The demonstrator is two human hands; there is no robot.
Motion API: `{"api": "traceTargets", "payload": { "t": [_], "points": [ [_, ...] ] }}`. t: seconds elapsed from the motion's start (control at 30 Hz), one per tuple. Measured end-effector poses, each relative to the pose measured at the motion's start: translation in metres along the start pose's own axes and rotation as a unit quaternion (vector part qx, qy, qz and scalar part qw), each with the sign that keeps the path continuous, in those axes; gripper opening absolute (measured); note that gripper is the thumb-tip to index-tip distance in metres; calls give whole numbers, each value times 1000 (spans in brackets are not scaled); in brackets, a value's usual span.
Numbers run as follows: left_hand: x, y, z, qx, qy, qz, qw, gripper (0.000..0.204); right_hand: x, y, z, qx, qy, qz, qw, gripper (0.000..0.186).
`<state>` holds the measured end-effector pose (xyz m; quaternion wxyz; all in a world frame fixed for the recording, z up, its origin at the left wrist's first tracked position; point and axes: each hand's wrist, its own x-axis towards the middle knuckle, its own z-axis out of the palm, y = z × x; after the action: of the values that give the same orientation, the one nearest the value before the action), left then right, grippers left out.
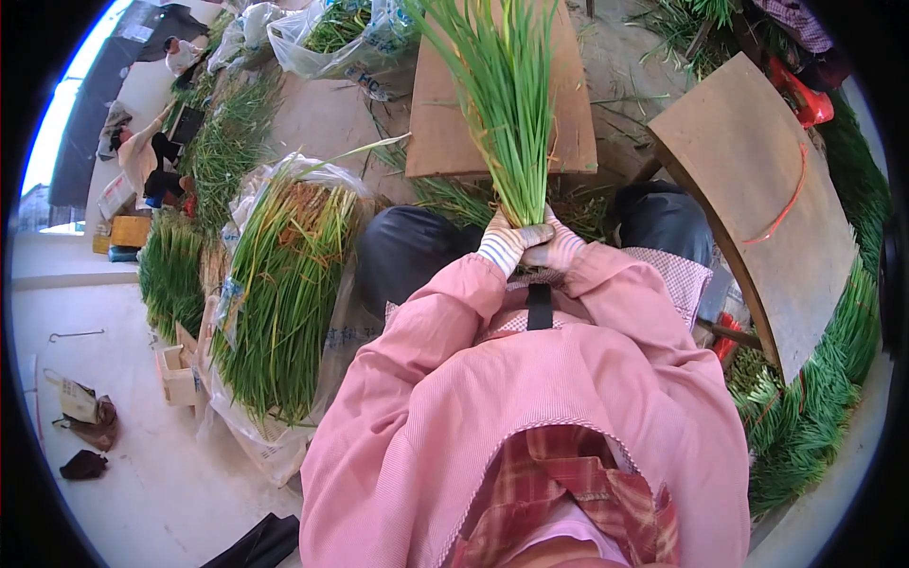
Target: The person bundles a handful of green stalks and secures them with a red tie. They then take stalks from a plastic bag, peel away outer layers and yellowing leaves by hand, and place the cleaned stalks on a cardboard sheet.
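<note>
A bunch of long green chives (521, 142), some leaves yellowed, is gripped at its base in front of my lap. My left hand (504, 242), in a striped glove with dirty fingertips, closes round the base from the left. From the other side my right hand (557, 239), gloved too, is wrapped round the same base, and the fingers of both hands meet there. The leaves fan out away from me over a brown wooden board (440, 123). The stem ends are mostly hidden by my hands.
At my left stands a plastic-lined crate heaped with loose chives (294, 284). Another plastic bag (317, 47) of greens lies beyond it. A second wooden board (757, 189) with a red tie (786, 204) is on my right, beside stacked green bundles (824, 407). Two people sit far left.
</note>
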<state>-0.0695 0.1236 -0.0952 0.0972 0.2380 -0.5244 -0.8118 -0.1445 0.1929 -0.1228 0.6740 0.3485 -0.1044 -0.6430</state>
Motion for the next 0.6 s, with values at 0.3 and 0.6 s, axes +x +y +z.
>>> {"api": "traceTargets", "payload": {
  "t": [0.3, 0.6],
  "points": [
    [25, -25, 0, -252, -94, 49, 962, 37, -5, 23, 26, -644, 65, -399, 650, 60],
    [25, 2, 2, -288, 75, -77, 952, 45, -30, 23, 62, -660, -93, -318, 675, 43]
  ]
}}
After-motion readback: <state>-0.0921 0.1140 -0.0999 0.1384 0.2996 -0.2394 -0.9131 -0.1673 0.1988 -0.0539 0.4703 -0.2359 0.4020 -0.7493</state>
